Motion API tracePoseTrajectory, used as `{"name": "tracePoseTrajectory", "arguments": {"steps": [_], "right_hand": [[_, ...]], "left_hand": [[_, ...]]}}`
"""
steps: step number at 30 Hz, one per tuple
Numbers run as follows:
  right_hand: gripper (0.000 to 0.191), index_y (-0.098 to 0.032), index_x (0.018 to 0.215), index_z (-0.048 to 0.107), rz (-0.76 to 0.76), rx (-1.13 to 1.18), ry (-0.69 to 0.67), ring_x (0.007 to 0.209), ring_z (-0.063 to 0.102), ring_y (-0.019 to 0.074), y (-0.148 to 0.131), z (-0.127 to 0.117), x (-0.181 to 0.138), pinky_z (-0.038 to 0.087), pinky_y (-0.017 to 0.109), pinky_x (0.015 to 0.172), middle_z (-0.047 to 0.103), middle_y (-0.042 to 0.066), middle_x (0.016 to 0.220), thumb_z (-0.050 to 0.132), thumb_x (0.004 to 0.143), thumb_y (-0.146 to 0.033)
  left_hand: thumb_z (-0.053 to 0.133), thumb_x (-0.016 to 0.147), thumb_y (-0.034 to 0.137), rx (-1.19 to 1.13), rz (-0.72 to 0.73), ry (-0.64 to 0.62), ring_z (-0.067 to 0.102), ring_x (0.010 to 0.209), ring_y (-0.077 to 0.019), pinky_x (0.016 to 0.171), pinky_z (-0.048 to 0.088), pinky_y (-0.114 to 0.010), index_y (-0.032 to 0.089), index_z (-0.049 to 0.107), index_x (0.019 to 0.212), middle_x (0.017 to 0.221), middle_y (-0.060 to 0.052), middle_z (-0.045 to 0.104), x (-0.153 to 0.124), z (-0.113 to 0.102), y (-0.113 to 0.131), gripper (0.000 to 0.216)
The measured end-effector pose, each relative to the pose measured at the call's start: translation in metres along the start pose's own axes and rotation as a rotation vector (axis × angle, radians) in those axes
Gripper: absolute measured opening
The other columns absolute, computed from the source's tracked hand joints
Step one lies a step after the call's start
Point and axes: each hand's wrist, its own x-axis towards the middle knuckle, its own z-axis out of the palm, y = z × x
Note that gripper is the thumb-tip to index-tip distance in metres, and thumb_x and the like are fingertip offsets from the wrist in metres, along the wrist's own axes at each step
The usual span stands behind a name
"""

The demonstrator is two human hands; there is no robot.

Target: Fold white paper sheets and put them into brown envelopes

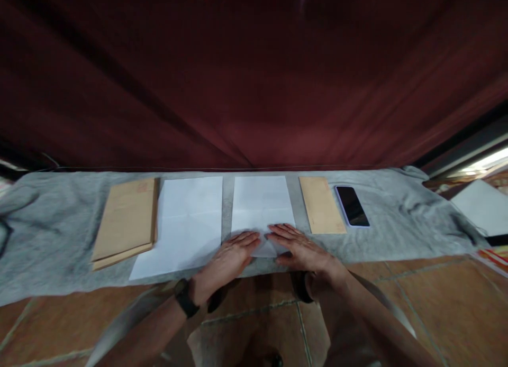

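My left hand (230, 257) and my right hand (299, 249) lie flat, fingers stretched out, on the near edge of a white sheet of paper (262, 202). The fingertips of both hands point toward each other and almost meet over a folded part of that sheet. Left of it lies a larger white sheet (186, 221) with fold creases. Both sheets rest on a grey cloth (51, 235). A dark band sits on my left wrist.
A stack of brown envelopes (126, 221) lies at the left of the cloth. One brown envelope (320, 204) and a dark phone (352, 205) lie to the right. A dark red curtain (254, 76) hangs behind. The floor is brown tile (416, 293). Another white sheet (482, 205) lies at far right.
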Motion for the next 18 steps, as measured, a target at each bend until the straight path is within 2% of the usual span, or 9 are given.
{"name": "tracePoseTrajectory", "arguments": {"steps": [4, 7, 11, 14, 16, 18], "right_hand": [[0.066, -0.03, 0.15, 0.05, 0.005, 0.02, -0.004, 0.152, 0.032, 0.0206, 0.001, -0.009, -0.007, 0.026, 0.044, 0.126, 0.038, 0.003, 0.163, 0.067, 0.088, -0.019], [0.063, -0.027, 0.149, 0.052, -0.002, 0.03, 0.012, 0.151, 0.034, 0.0204, 0.004, -0.012, -0.01, 0.029, 0.043, 0.126, 0.041, 0.003, 0.162, 0.065, 0.088, -0.015], [0.043, -0.029, 0.139, 0.062, 0.007, 0.064, 0.067, 0.144, 0.046, 0.0195, 0.015, -0.013, -0.012, 0.035, 0.042, 0.123, 0.054, 0.002, 0.152, 0.059, 0.097, -0.021], [0.035, -0.033, 0.134, 0.066, 0.001, 0.136, 0.08, 0.134, 0.057, 0.02, 0.022, -0.017, -0.013, 0.04, 0.043, 0.12, 0.065, 0.0, 0.14, 0.057, 0.101, -0.029], [0.032, -0.033, 0.13, 0.069, 0.0, 0.191, 0.061, 0.13, 0.061, 0.0217, 0.024, -0.02, -0.015, 0.043, 0.043, 0.118, 0.068, 0.001, 0.136, 0.059, 0.1, -0.032], [0.029, -0.033, 0.125, 0.072, 0.003, 0.221, 0.05, 0.129, 0.062, 0.0233, 0.026, -0.022, -0.016, 0.043, 0.043, 0.117, 0.068, 0.001, 0.136, 0.06, 0.099, -0.033]], "left_hand": [[0.054, 0.091, 0.011, -0.113, -0.02, -0.03, 0.056, 0.135, -0.0194, 0.117, 0.043, -0.038, 0.025, 0.066, 0.132, 0.144, -0.005, 0.062, -0.004, -0.01, -0.025, 0.045], [0.051, 0.095, 0.014, -0.23, -0.026, -0.046, 0.061, 0.128, -0.0183, 0.113, 0.046, -0.037, 0.025, 0.073, 0.121, 0.137, -0.004, 0.068, -0.005, -0.016, -0.041, 0.036], [0.051, 0.097, 0.02, -0.408, -0.074, -0.05, 0.065, 0.122, -0.0197, 0.109, 0.049, -0.035, 0.023, 0.077, 0.114, 0.131, -0.005, 0.071, -0.004, -0.024, -0.049, 0.031], [0.052, 0.099, 0.029, -0.562, -0.147, -0.134, 0.069, 0.113, -0.0207, 0.101, 0.052, -0.032, 0.023, 0.076, 0.116, 0.122, -0.005, 0.075, -0.003, -0.032, -0.049, 0.03], [0.053, 0.099, 0.033, -0.624, -0.178, -0.194, 0.071, 0.108, -0.021, 0.098, 0.053, -0.031, 0.023, 0.076, 0.115, 0.118, -0.005, 0.077, -0.002, -0.037, -0.049, 0.03], [0.055, 0.097, 0.032, -0.625, -0.171, -0.193, 0.07, 0.111, -0.0219, 0.099, 0.053, -0.033, 0.022, 0.077, 0.113, 0.121, -0.007, 0.076, -0.002, -0.04, -0.051, 0.029]]}}
